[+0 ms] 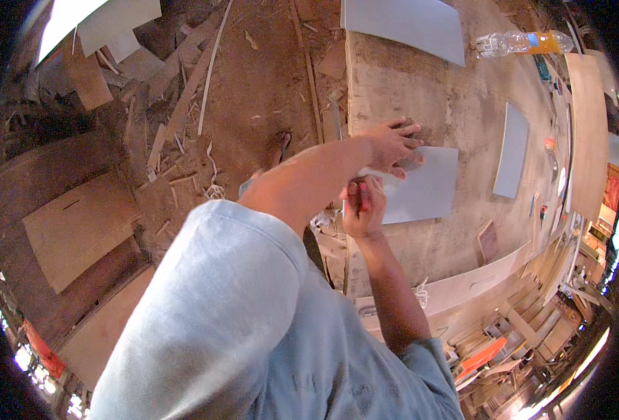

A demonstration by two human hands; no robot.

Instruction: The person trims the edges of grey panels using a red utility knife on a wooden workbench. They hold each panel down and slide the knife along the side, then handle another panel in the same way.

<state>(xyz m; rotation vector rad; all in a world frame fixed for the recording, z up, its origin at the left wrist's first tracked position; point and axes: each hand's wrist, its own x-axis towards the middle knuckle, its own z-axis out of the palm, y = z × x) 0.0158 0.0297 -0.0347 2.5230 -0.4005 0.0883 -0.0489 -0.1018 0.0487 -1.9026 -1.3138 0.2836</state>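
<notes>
Sheet [427,187] flat on surface [390,84], work prob. underway; what's done/left unclear. L hand [393,147]: fingers spread at its edge. R hand [364,206]: curled nearby, can't tell if pinching.

**Bare Lane Was Left Across the Bench [477,126], Near Edge Was Crowded**

Free room was left between the grey sheet [428,192] and the narrow pale strip [511,150] to its right. Beyond the left hand [397,147], an open stretch was bounded by the large pale panel [407,28] and the plastic bottle [526,43]. The near edge was obstructed by the left forearm [309,175] and the right hand [364,206]. At lower right, the way was interrupted by a small brown piece [488,243]; the far side was bordered by a long board [588,133].
</notes>
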